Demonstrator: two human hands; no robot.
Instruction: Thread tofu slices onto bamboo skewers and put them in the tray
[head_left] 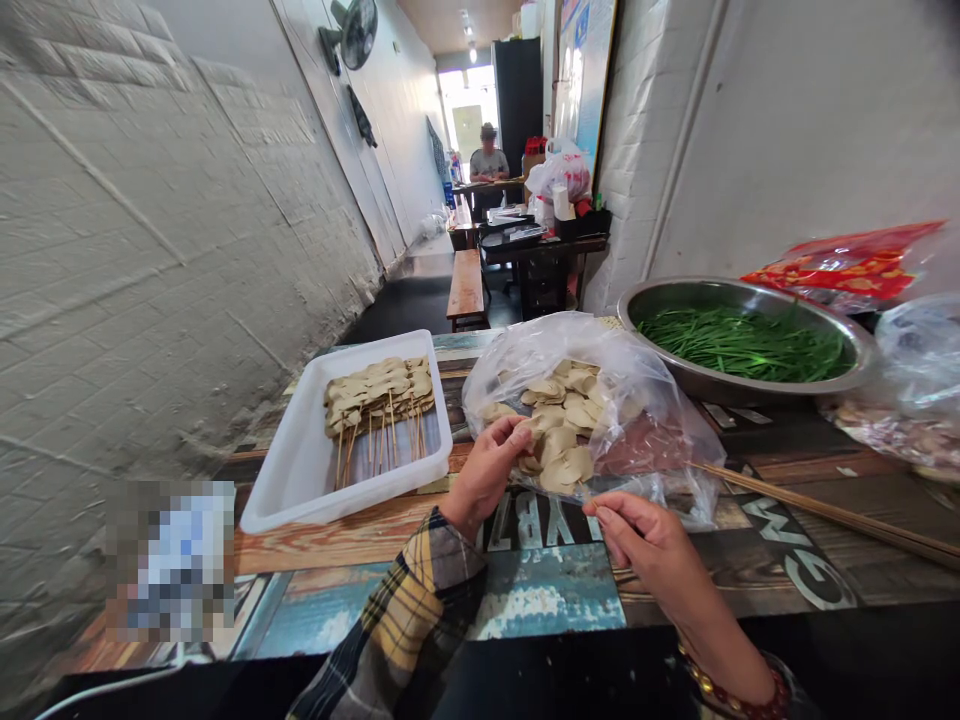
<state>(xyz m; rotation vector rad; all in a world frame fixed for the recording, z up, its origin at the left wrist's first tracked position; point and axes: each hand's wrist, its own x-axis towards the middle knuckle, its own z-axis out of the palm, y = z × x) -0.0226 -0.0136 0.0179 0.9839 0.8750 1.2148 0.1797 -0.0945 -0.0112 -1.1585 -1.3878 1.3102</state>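
My left hand is closed, thumb and fingers pinching at the edge of a pile of thin, roundish beige slices. These lie in and at the mouth of a clear plastic bag. To the right, my right hand is held in a pinch just in front of the bag; whatever sits between its fingertips is too small to make out. Left of the bag stands a white plastic tray. Inside it, similar slices threaded on bamboo skewers are stacked, with the sticks pointing towards me.
A bundle of bare bamboo skewers lies at the right, its tips by the bag. Behind it is a steel bowl of green chives. More plastic bags crowd the right edge. A person sits far back.
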